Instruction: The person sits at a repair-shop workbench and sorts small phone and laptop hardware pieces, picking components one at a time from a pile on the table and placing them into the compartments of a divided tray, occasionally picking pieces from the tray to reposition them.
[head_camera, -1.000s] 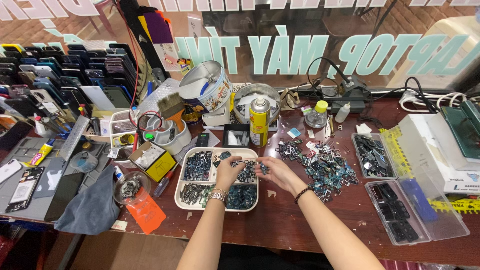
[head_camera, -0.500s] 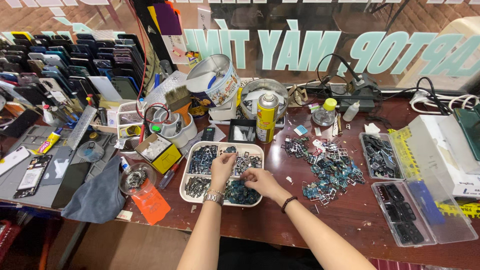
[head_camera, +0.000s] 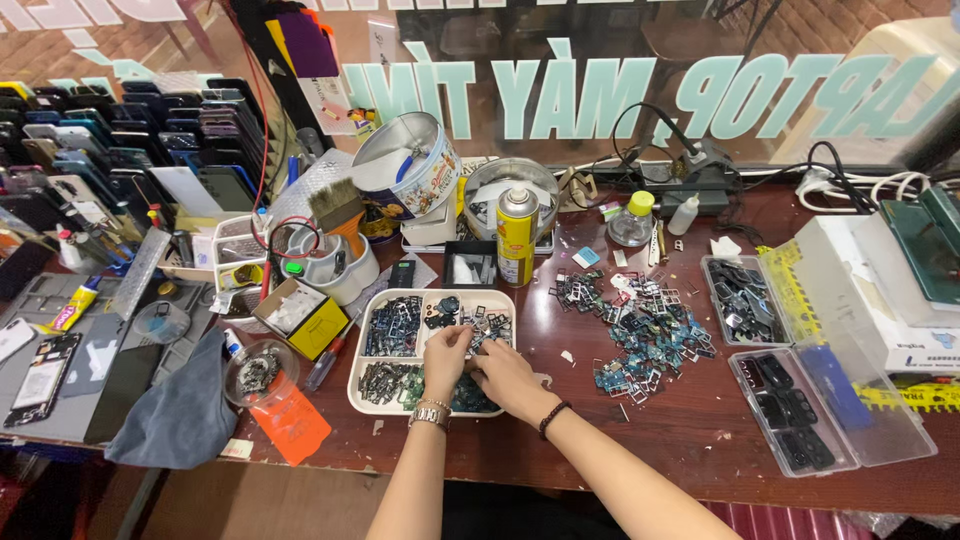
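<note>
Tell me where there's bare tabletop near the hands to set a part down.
Bare wood lies along the front edge, between the white tray and the clear parts boxes, below the loose parts pile. Left of the tray, behind it and the far right are crowded.

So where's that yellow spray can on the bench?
In the head view the yellow spray can stands upright just behind the white divided tray where both hands work, in front of a round metal tin.

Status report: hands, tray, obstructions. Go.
Left hand and right hand both in the white divided tray, fingering small metal parts. Grip unclear. Spray can stands behind; nothing blocking.
</note>
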